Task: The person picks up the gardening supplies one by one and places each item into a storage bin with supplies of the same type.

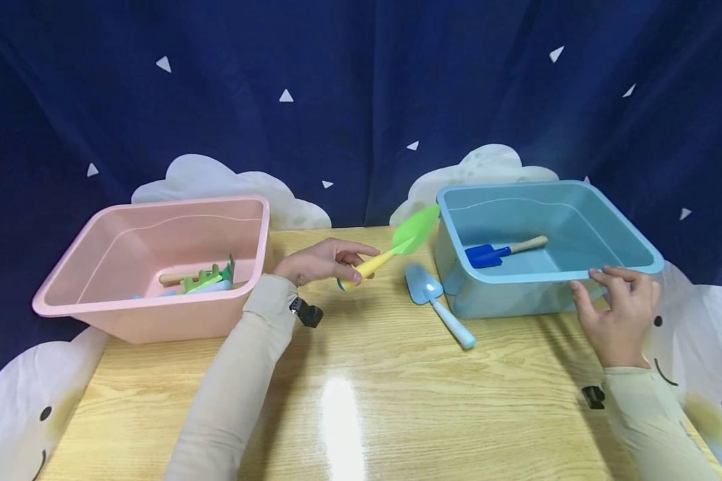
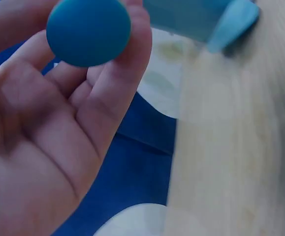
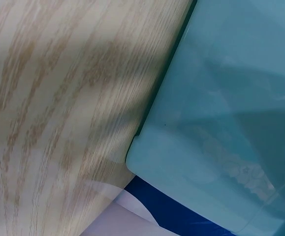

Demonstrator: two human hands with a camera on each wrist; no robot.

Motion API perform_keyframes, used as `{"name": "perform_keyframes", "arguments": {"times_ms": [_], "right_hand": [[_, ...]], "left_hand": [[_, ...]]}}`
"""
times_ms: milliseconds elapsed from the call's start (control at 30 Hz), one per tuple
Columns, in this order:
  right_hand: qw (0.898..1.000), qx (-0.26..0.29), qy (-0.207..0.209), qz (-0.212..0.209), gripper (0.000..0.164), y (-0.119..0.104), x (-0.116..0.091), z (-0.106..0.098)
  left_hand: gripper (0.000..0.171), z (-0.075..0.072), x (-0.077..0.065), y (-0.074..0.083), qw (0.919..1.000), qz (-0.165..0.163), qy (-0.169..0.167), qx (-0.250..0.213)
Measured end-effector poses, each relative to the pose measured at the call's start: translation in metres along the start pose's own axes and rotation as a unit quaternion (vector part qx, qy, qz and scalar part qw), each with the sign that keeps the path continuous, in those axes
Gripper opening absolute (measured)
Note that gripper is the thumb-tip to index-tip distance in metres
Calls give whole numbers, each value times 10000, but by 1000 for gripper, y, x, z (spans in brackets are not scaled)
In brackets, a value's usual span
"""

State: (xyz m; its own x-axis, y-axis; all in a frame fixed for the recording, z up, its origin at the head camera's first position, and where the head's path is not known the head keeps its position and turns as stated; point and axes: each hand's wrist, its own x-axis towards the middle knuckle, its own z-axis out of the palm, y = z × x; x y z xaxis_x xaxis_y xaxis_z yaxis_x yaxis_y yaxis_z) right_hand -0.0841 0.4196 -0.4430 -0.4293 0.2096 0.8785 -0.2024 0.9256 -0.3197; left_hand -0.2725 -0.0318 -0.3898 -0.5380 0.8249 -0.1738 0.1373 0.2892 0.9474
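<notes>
My left hand [image 1: 317, 261] pinches a toy trowel by its yellow handle, with the green blade [image 1: 415, 229] pointing up and right beside the blue tub. In the left wrist view, the handle's round blue end [image 2: 89, 32] sits between thumb and fingers. A light blue trowel [image 1: 424, 286] lies on the table, close to the blue tub [image 1: 487, 294]. Inside that tub rests a dark blue shovel [image 1: 487, 255] with a wooden handle. My right hand [image 1: 622, 310] grips the tub's front rim near its right corner; the right wrist view shows only the tub's wall [image 3: 206, 108], not the fingers.
At the left stands a pink tub [image 1: 174, 321] holding several garden toys, among them a green rake [image 1: 204, 279] and a wooden handle. Both tubs stand on a wooden table [image 1: 433, 414]. Behind it hangs a dark blue curtain [image 1: 349, 80] with white clouds.
</notes>
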Motion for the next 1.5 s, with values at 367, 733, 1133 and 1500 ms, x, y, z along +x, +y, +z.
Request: {"name": "perform_keyframes", "arguments": {"times_ms": [367,733,1133,1500], "right_hand": [[10000,-8,8,-15,80,-2,0,-1],[9999,-5,115,-58,80,-1,1,0],[10000,-4,39,-38,79,4,-1,3],[9999,43,110,-57,80,-9,5,-2]], "left_hand": [[59,2,13,50,9980,466,-363,205],[59,19,42,96,9962,517,-346,613],[57,40,70,121,9947,658,-438,657],[54,65,93,142,9952,439,-436,754]]}}
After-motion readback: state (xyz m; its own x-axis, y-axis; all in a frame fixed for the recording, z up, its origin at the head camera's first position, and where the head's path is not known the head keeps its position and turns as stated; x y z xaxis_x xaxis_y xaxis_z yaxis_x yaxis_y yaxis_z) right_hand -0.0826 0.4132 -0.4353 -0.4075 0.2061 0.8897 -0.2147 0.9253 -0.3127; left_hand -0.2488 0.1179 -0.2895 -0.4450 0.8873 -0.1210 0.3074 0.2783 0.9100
